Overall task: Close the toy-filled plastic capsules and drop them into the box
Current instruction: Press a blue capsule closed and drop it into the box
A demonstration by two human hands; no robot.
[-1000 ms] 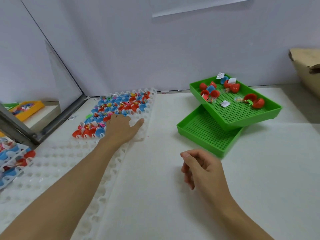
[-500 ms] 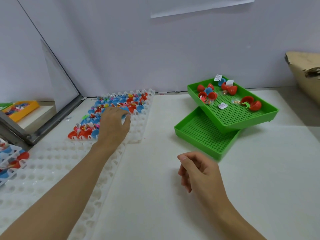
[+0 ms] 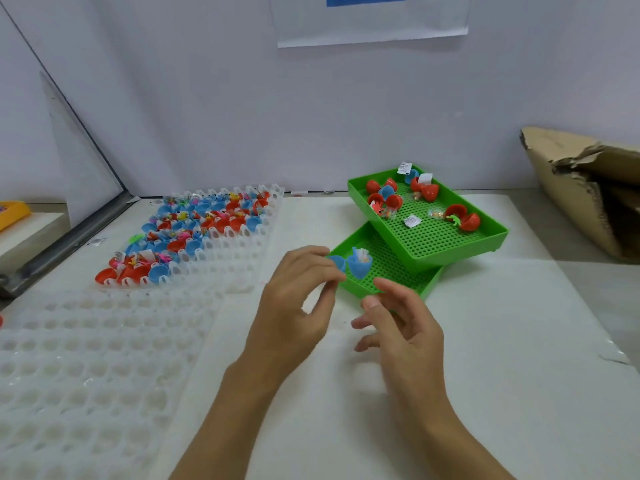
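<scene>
Since a moment ago the left hand [image 3: 294,299] has come away from the filled white tray [image 3: 242,251] and is now hovering over the table's middle, pinching an open blue capsule [image 3: 356,265] at its fingertips; the capsule's two halves are hanging joined, the larger cup showing something pale inside, though I cannot tell what it is. At about four o'clock from the capsule, the right hand [image 3: 401,327] is floating just beside the left one, fingers spread and loosely bent, grasping nothing and not touching the capsule. Behind the capsule, the lower green tray [image 3: 398,271] is lying flat on the table [image 3: 485,375], and the upper green tray [image 3: 433,237] is resting across it at a slant, toward two o'clock, carrying a scatter of red and blue capsules [image 3: 429,192] and a few white slips. At ten o'clock from the hands, the filled white tray is holding rows of open red and blue capsules [image 3: 194,226] with small toys in them. At eight o'clock, an empty moulded white tray [image 3: 86,358] is sitting beside the left forearm. Over at three o'clock, by the table's edge, the torn cardboard box [image 3: 588,188] is standing well apart from both hands
</scene>
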